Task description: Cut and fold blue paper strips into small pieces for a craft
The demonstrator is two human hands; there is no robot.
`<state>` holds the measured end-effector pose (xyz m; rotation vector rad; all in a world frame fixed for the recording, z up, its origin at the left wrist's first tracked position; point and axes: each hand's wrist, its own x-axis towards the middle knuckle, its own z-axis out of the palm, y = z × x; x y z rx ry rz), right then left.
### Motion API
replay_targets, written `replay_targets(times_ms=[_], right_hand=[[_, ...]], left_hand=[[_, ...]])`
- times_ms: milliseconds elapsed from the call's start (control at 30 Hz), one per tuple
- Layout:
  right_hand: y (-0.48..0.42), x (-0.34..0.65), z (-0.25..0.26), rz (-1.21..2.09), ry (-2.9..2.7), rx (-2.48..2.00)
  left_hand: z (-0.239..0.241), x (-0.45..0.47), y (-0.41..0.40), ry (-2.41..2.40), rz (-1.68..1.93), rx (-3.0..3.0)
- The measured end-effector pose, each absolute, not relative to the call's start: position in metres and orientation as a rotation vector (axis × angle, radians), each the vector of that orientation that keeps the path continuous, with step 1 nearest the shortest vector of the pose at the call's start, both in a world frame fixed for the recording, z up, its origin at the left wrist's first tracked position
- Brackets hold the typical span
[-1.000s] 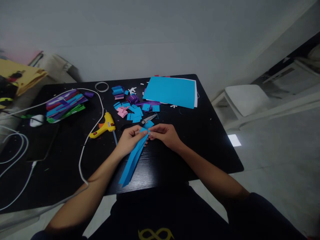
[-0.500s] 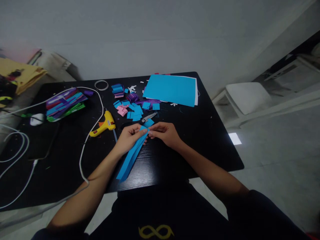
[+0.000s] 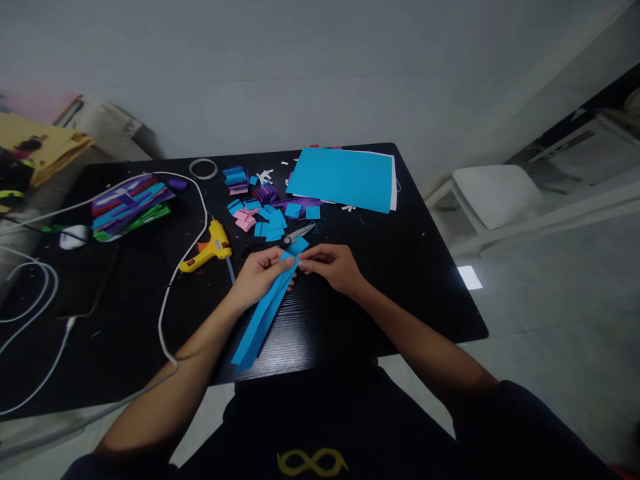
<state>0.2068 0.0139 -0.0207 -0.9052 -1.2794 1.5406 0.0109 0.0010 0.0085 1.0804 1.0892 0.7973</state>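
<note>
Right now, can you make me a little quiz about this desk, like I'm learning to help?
1. True or false: the left hand is holding long blue paper.

2. Pick one. What colour is the glue gun?
A) green
B) yellow
C) purple

3. Fill in the blank: the big blue sheet lies on top of a ____ sheet.

Key: 1. true; 2. B; 3. white
</note>
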Motion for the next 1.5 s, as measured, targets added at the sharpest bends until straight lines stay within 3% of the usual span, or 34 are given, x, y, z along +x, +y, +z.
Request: replay_targets(times_ms=[1500], right_hand=[[0.0109, 0.2068, -0.0247, 1.404, -1.384, -0.917]], left_hand=[[0.0047, 0.0101, 0.0014, 1.144, 0.799, 1.112]])
